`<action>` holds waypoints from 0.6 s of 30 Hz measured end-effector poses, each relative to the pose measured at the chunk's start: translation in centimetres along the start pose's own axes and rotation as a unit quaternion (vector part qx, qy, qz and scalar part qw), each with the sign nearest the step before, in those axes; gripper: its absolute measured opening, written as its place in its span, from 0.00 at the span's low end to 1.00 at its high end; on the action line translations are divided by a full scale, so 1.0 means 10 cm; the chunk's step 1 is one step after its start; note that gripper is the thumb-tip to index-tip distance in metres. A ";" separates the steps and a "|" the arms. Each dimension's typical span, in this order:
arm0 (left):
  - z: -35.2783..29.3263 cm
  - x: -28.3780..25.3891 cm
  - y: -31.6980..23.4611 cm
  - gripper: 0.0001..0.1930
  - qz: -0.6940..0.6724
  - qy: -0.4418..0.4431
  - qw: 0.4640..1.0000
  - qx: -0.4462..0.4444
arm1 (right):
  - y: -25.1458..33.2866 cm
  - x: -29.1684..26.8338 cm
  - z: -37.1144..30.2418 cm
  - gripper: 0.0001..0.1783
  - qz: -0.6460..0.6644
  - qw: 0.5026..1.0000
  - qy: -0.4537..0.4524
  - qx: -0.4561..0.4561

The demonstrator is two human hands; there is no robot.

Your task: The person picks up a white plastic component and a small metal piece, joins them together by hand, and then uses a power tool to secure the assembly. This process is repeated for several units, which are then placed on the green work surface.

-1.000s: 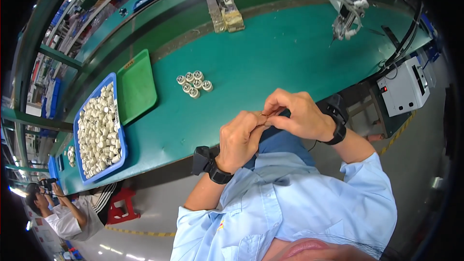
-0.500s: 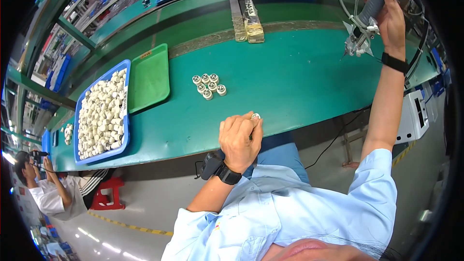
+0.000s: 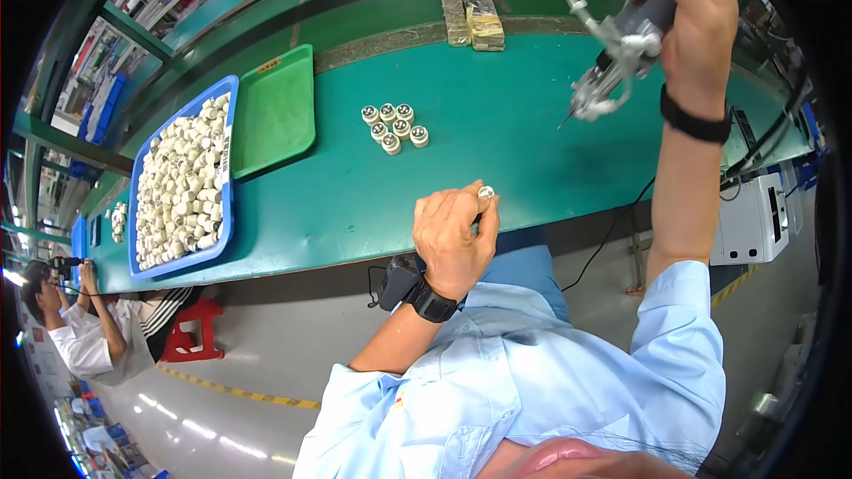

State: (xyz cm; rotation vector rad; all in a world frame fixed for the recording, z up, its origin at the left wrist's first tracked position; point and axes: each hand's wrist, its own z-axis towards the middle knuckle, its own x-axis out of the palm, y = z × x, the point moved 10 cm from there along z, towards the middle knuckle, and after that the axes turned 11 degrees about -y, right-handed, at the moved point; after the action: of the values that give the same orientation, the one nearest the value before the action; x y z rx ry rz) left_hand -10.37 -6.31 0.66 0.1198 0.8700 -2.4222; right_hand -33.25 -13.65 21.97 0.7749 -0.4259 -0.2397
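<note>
Six done: finished white caps [image 3: 394, 126] clustered on bench [image 3: 497, 151].
Left hand [image 3: 453, 238]: pinching one cap [image 3: 485, 192].
Right hand [image 3: 683, 9]: fist clamped round hanging screwdriver [image 3: 621, 49].
Left to do: blue tray [image 3: 227, 168] full.

Small white round part [image 3: 485, 192] in fingertips — grey power screwdriver [image 3: 632, 31] aloft

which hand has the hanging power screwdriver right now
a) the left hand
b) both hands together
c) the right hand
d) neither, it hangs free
c: the right hand is wrapped around the screwdriver up above the green bench, while the left hand sits low at the bench edge pinching a small white part.
</note>
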 end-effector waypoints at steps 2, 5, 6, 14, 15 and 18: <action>0.00 -0.02 0.02 0.10 0.005 -0.003 1.000 0.002 | 0.04 0.17 -0.29 0.21 -0.088 0.996 -0.016 -0.007; -0.01 -0.03 0.03 0.10 0.006 -0.002 1.000 -0.006 | -0.10 0.34 -0.56 0.24 -0.033 0.990 0.138 -0.022; -0.01 -0.03 0.02 0.10 0.001 0.000 1.000 -0.011 | -0.10 0.33 -0.63 0.24 -0.035 0.989 0.140 -0.020; 0.00 -0.03 0.04 0.10 0.008 0.015 0.999 -0.040 | 0.18 0.60 -0.94 0.35 -0.058 0.996 -0.047 0.055; 0.00 -0.02 0.05 0.10 0.008 0.017 0.999 -0.044 | 0.17 0.61 -0.95 0.35 -0.059 0.996 -0.044 0.058; -0.01 -0.02 0.05 0.10 0.007 0.016 0.999 -0.039 | 0.14 0.63 -0.96 0.37 -0.061 0.996 -0.037 0.062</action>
State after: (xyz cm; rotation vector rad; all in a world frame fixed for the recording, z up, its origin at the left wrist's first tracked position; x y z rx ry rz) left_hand -9.90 -6.45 0.31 0.1341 0.9731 -2.3755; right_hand -23.23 -8.98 18.67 0.9180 -0.4667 -0.3591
